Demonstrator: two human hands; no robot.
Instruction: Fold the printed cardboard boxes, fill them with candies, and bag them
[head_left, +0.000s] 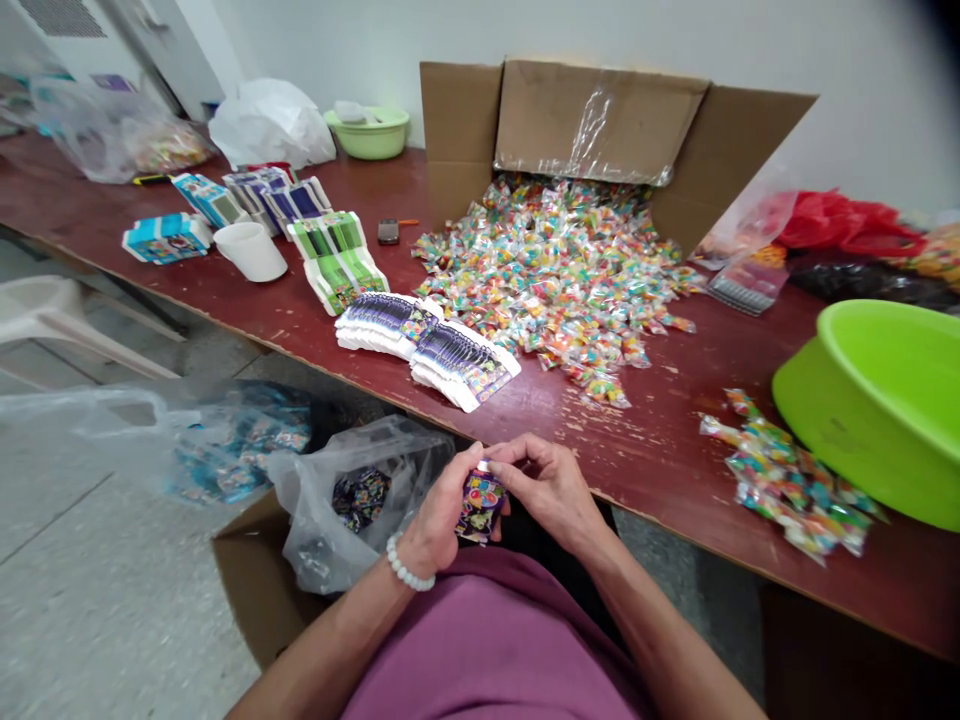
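Note:
My left hand (440, 515), with a pale bead bracelet on its wrist, is closed around a small purple printed box (481, 503) just off the table's front edge. The thumb and fingertips of my right hand (555, 492) pinch at the white top end of that same box. Beyond my hands, flat purple cartons (465, 362) lie fanned in two overlapping rows on the table. Behind them spreads a large heap of small clear-wrapped colourful candies (555, 270), spilling from an open cardboard box (600, 120).
A clear plastic bag (322, 550) with purple packs stands in a carton at left. Green cartons (341, 262), a white cup (250, 251) and blue cartons (166, 239) sit on the red-brown table (645, 455). A lime-green basin (885, 400) and loose candies (795, 480) lie right.

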